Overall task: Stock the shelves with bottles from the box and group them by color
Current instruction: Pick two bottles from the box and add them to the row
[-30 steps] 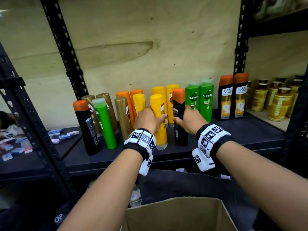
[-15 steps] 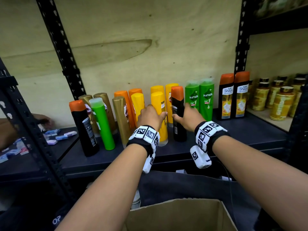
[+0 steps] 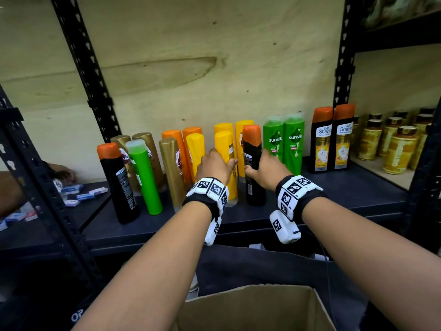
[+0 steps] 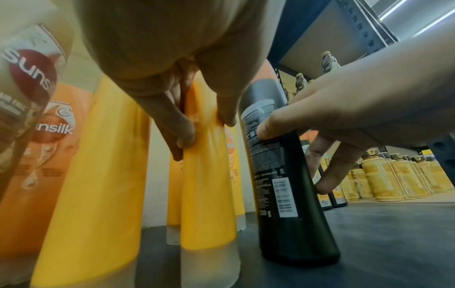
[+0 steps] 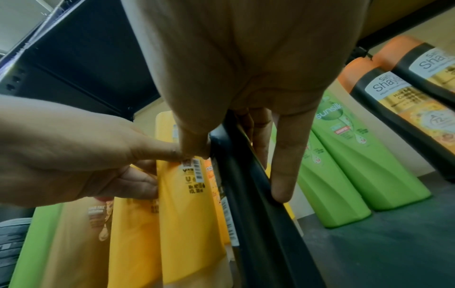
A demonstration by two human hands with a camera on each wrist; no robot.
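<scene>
My left hand (image 3: 216, 167) is wrapped around the front yellow bottle (image 3: 225, 149), thumb on its near side and fingers (image 4: 183, 134) curled round the far side, as the left wrist view shows. My right hand (image 3: 268, 170) grips the black bottle with the orange cap (image 3: 253, 161), thumb pressed on its back label and fingers down the other side. Both bottles stand upright on the shelf (image 3: 358, 189), long axes vertical, just beside each other with my two thumbs almost meeting in the gap. The yellow one already sits in front of its own kind, the yellow bottles at the back (image 3: 243, 130). The black one does not belong here: its group, the two black bottles with orange caps (image 3: 333, 139), stands farther to my right, beyond the pair of green bottles (image 3: 284, 142). So the move I judge to matter runs rightward, and my right hand is the nearer one for it; the bottle would have to pass in front of the greens, staying upright, without clipping them. To my left another black bottle (image 3: 117, 182) and a stray green bottle (image 3: 144, 177) stand before the gold bottles (image 3: 170, 168) and orange bottles (image 3: 176, 144), so the sorting looks to be only partly done. The box (image 3: 250, 306) sits open below my arms; its inside is out of view.
</scene>
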